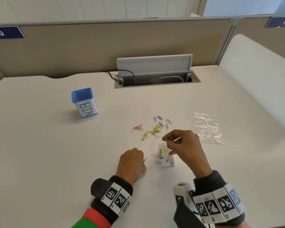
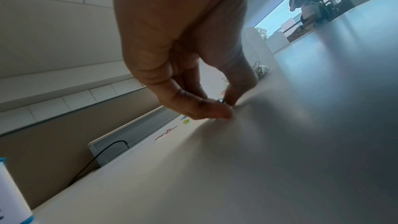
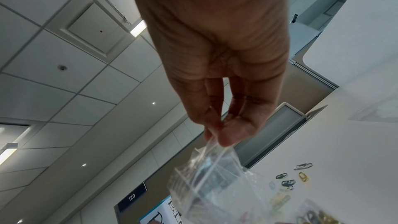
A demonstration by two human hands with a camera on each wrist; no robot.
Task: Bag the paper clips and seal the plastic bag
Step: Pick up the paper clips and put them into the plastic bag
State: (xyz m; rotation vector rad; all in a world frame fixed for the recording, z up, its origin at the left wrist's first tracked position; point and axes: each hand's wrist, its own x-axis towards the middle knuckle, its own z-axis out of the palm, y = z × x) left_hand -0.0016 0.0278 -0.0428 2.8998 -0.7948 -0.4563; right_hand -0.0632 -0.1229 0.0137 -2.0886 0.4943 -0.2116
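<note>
Crinkled clear bag (image 1: 163,153), wire clips (image 1: 152,127)

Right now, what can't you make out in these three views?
- Clips held by the left hand: head view, knuckles hide all but a blue tip; count unknown.
- Bag mouth: right wrist view blurred, head view too small; how wide it gapes is unclear.
- Bagged clip count: clips tangled together.
- Spare bag: whether sealed, too small.
- Bin contents: mesh hides them.
</note>
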